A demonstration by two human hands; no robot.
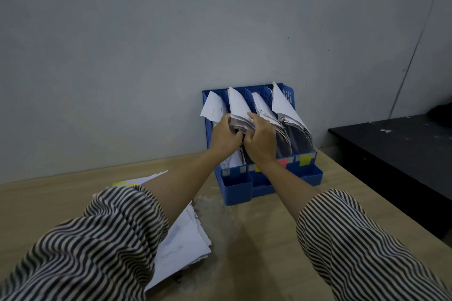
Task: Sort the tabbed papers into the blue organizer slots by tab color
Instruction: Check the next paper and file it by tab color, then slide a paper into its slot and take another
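The blue organizer [305, 175] stands against the wall, its slots full of white papers that lean to the right. Small colour labels sit on its front: a pink one [282, 162] and a yellow one [305, 160]. My left hand [223, 135] and my right hand [260, 138] both grip the bundle of papers [238, 110] in the second slot from the left, fingers curled round its lower edge. A stack of tabbed papers [186, 239] lies on the table at the left, partly hidden under my left sleeve; yellow tabs [122, 183] show at its far end.
The wooden table [256, 252] ends at its right edge near a lower black surface [396, 154]. The grey wall stands directly behind the organizer. Striped sleeves cover both my forearms near the camera.
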